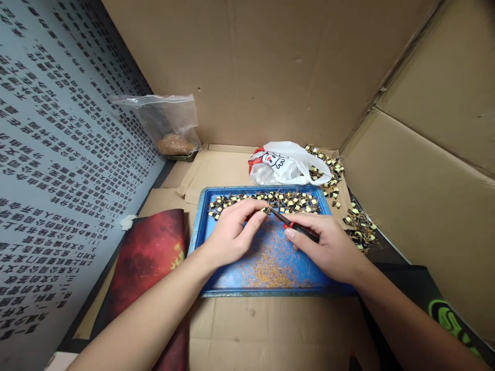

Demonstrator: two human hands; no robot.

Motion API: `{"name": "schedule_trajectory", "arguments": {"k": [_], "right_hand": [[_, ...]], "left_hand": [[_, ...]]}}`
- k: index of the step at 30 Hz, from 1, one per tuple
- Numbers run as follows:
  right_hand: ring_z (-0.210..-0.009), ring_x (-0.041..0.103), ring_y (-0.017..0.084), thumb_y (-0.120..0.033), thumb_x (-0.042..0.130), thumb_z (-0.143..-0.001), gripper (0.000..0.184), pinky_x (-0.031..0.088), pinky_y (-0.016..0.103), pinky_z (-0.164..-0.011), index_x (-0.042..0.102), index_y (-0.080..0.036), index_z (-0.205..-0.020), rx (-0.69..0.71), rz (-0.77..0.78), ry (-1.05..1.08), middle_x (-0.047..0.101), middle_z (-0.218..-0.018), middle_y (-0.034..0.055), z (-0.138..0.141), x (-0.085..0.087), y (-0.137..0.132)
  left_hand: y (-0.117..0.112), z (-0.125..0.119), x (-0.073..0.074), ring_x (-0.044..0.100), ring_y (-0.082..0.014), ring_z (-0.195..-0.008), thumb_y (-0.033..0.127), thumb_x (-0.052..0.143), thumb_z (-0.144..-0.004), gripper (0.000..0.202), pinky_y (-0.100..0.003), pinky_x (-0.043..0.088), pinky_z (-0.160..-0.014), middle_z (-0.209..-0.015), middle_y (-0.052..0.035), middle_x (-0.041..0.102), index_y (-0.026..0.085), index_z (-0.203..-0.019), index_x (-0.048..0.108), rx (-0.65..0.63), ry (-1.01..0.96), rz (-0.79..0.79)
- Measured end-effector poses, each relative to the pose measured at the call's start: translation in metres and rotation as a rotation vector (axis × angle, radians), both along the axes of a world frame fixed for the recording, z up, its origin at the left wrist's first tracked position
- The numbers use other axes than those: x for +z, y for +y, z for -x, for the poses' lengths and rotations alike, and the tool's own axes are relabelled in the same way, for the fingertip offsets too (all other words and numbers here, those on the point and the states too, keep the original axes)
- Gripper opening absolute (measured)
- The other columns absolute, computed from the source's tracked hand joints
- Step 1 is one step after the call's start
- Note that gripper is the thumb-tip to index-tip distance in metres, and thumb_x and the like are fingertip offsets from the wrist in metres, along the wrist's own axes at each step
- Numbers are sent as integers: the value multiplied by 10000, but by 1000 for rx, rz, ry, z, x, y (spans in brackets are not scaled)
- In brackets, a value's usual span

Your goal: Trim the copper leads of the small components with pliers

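Observation:
Over a blue tray, my left hand pinches a small yellow-and-black wired component between thumb and fingertips. Thin copper-coloured wires stick out from it. My right hand is wrapped round a pair of cutters with black and red handles. The dark tip of the cutters is at the component's wires; whether the jaws are closed I cannot make out. Many similar components lie along the tray's far side. Loose wire clippings cover the middle and near part of the tray.
A white and red plastic bag lies behind the tray. More components are heaped at the right. A clear zip bag with copper-coloured clippings stands at the back left. A red patterned mat lies left. Cardboard walls enclose the back and right.

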State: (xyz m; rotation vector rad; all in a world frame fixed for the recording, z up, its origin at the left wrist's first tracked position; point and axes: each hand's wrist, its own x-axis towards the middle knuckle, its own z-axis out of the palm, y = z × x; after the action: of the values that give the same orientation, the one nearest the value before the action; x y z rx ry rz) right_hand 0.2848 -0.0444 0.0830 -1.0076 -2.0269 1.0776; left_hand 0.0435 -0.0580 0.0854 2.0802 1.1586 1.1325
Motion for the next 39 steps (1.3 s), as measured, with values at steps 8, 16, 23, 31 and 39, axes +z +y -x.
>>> {"name": "schedule_trajectory", "arguments": {"k": [8,16,23,31,39], "right_hand": [[-1167,771,319,-378,608,-1065,349,590,502,-1049,811,-272,-1328,-36,-38,-40,814,-1304,96,1,0,0],[-1205,766,328,-393,589,-1077,368,598,509,-1037,809,-250,-1334,-54,-34,-64,798,-1342,105,-1,-1,1],[-1074,787,303,-389,571,-1090,371,604,471,-957,803,-257,-1349,-32,-16,-69,845,-1147,94,2,1,0],[-1073,779,298,-353,523,-1117,364,604,429,-920,819,-282,-1316,49,-13,-80,846,-1113,64,0,7,-1],[-884,759,242,-316,511,-1092,363,586,365,-825,855,-243,-1181,45,-66,-105,818,-919,51,1,14,-2]], "left_hand": [[1,-1,-2,717,-210,-985,230,515,-1112,180,-341,568,-911,-1060,-96,767,156,-1183,662,35,208,-123],[3,1,-4,722,-215,-996,240,501,-1119,185,-358,578,-916,-1064,-97,766,159,-1182,655,38,234,-106],[3,0,-4,720,-206,-911,256,489,-1121,183,-338,562,-867,-964,-75,758,163,-1163,641,28,231,-58],[2,-1,2,638,-159,-795,339,502,-1128,278,-288,474,-789,-833,-18,706,174,-961,650,-64,23,182],[6,2,-7,500,-120,-720,486,574,-1099,370,-265,401,-695,-815,2,601,158,-939,634,-225,-349,485]]}}
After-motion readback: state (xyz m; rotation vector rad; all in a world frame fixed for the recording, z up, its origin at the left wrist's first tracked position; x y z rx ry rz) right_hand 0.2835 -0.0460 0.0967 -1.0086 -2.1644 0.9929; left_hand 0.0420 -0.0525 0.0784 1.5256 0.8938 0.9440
